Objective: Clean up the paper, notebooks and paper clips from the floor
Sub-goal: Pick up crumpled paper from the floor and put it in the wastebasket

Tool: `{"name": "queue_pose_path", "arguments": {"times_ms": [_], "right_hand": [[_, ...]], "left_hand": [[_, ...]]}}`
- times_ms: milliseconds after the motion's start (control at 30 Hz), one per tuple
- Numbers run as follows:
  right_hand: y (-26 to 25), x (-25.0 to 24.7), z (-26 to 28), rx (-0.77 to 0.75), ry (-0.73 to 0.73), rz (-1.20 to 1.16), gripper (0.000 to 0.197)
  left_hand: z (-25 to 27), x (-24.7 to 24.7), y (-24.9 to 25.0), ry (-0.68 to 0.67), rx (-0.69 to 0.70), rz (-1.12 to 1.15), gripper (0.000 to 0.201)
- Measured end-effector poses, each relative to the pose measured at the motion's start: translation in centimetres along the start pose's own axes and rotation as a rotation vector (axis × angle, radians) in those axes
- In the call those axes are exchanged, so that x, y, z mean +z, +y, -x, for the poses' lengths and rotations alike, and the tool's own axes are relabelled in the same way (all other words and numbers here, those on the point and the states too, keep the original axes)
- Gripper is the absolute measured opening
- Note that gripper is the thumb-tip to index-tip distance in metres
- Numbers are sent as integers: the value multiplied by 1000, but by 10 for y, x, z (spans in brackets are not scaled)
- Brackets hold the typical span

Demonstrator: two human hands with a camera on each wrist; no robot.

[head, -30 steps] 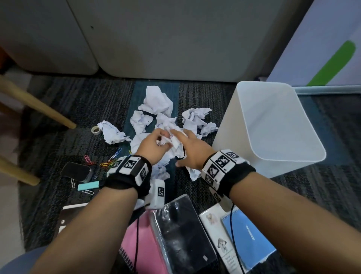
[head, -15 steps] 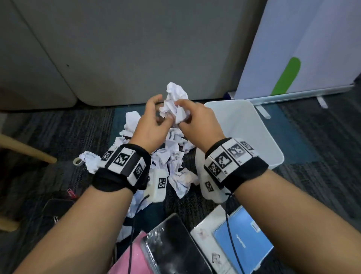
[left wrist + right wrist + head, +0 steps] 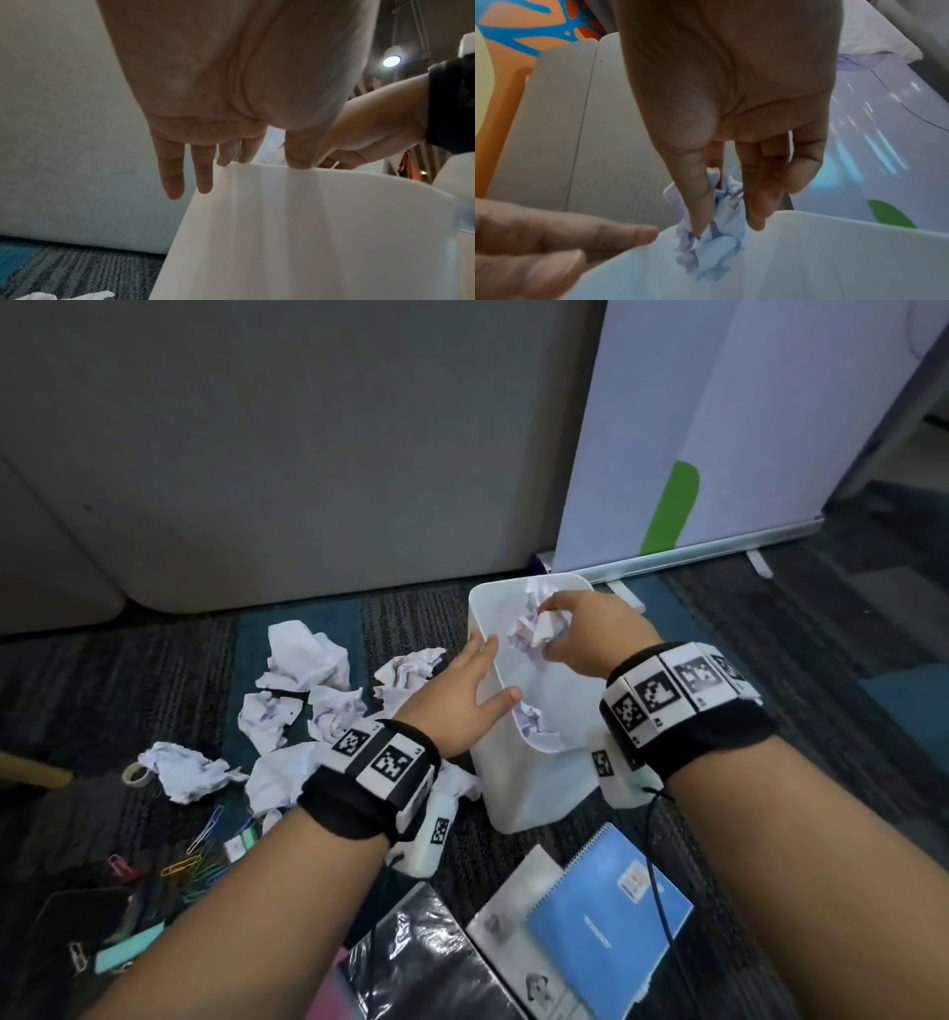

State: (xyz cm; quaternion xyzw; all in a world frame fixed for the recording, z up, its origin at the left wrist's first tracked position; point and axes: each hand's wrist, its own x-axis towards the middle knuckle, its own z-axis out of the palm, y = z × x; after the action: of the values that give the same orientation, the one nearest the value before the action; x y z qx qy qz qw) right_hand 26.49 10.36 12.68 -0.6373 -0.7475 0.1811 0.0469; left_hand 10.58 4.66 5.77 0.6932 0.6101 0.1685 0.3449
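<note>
My right hand (image 3: 575, 629) pinches a crumpled white paper ball (image 3: 534, 629) over the mouth of the white plastic bin (image 3: 534, 793); the right wrist view shows the paper ball (image 3: 713, 233) between thumb and fingers above the bin (image 3: 808, 263). My left hand (image 3: 467, 695) lies open with straight fingers on the bin's near rim, its fingertips (image 3: 174, 188) over the bin (image 3: 308, 233) edge. Another crumpled paper (image 3: 536, 731) lies inside the bin. Several crumpled papers (image 3: 308, 660) remain on the carpet to the left. Coloured paper clips (image 3: 195, 860) lie at lower left.
A blue spiral notebook (image 3: 606, 922), a white notebook (image 3: 513, 937), a black plastic-wrapped notebook (image 3: 421, 963) and a pink one lie near me. A tape roll (image 3: 134, 775), a mint eraser-like block (image 3: 128, 952) and a dark case sit left. Grey cabinets and a white banner stand behind.
Both hands carried the paper ball right from above the pile to the bin. The left hand let go and now rests on the bin's rim; the right hand still holds the ball.
</note>
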Motion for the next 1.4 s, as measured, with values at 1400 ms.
{"name": "queue_pose_path", "arguments": {"times_ms": [1400], "right_hand": [[-142, 152, 27, -598, -334, 138, 42]], "left_hand": [[107, 58, -230, -62, -740, -274, 65]]}}
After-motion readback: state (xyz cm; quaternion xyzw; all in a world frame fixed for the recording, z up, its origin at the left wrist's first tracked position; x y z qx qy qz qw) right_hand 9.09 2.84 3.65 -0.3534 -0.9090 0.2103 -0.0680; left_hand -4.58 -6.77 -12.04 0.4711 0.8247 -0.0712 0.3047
